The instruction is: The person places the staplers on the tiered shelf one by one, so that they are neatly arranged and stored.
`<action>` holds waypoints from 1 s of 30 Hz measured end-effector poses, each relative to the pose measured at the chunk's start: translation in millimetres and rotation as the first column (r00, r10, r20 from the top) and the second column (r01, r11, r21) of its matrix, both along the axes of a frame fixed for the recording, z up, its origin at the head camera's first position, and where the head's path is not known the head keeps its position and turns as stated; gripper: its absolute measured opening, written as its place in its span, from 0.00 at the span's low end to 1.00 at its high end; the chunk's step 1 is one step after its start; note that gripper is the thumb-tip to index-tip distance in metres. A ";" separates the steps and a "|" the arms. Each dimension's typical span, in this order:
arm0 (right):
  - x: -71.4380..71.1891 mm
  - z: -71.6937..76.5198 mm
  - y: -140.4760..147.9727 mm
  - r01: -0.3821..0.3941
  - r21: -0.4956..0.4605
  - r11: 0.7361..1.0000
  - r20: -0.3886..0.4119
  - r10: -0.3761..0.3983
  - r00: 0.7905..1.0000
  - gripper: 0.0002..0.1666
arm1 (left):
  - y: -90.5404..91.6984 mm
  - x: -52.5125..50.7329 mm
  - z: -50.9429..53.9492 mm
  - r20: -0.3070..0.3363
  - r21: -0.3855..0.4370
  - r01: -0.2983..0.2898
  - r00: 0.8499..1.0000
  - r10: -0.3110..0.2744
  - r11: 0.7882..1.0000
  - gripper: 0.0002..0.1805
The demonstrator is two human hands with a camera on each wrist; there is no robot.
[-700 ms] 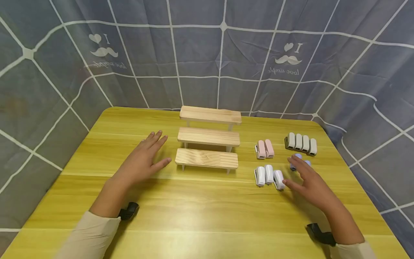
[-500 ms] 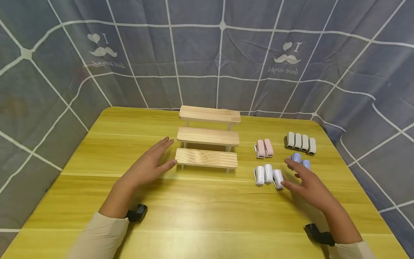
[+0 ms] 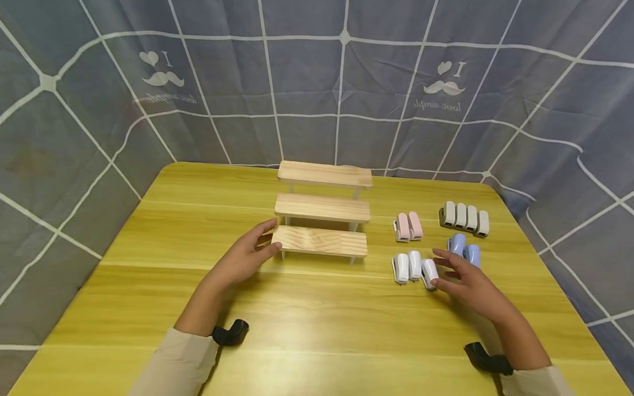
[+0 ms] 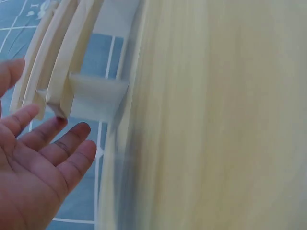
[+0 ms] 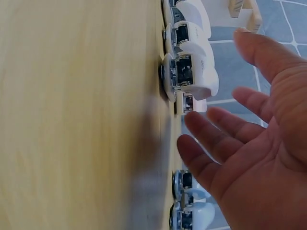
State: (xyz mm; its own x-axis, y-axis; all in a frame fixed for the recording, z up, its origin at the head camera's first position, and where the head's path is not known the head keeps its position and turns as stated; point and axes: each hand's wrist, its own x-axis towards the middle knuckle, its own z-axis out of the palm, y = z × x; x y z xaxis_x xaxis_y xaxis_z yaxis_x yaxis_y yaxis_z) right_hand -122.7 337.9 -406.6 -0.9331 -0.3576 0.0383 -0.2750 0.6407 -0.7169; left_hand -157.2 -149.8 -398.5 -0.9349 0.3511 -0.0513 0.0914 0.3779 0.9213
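Note:
A three-step wooden stand has a front board (image 3: 319, 241), a middle board (image 3: 322, 208) and a back board (image 3: 324, 174). At the front board's left end is my left hand (image 3: 242, 258), thumb and fingers parted around that end; whether it touches cannot be told. In the left wrist view the fingers of my left hand (image 4: 43, 158) lie close to the board ends (image 4: 60, 98). My right hand (image 3: 473, 289) hovers by the rightmost white clip (image 3: 429, 273) and two blue clips (image 3: 457, 245), holding nothing. The right wrist view shows my right hand (image 5: 244, 139) with relaxed fingers beside the white clips (image 5: 189, 72).
Two pink clips (image 3: 408, 226) lie right of the stand. Several grey-white clips (image 3: 460, 216) stand in a row at the back right. A grid-patterned curtain (image 3: 307, 77) surrounds the back and sides of the yellow wooden table (image 3: 317, 330).
My left hand has moved right to the front board's left end, its fingers drawing in around it. My right hand has shifted slightly, uncovering more of the blue clips.

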 end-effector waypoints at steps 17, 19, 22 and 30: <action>2.2 -6.7 1.4 -0.001 0.018 1.000 0.050 0.000 0.999 0.41 | 10.5 4.0 -13.6 0.045 0.066 -0.088 0.995 0.085 0.994 0.34; 2.5 -7.1 1.5 -0.004 0.014 1.000 0.051 0.003 0.999 0.41 | 11.7 3.8 -15.5 0.053 0.064 -0.088 0.995 0.084 0.994 0.33; 2.4 -8.1 1.4 -0.010 0.006 1.000 0.061 0.009 0.998 0.41 | 13.2 3.6 -19.0 0.069 0.067 -0.095 0.994 0.090 0.993 0.32; 1.9 -12.4 1.2 -0.017 0.005 1.000 0.062 0.017 0.998 0.41 | 15.2 1.9 -29.1 0.124 0.197 -0.115 0.988 0.091 0.974 0.29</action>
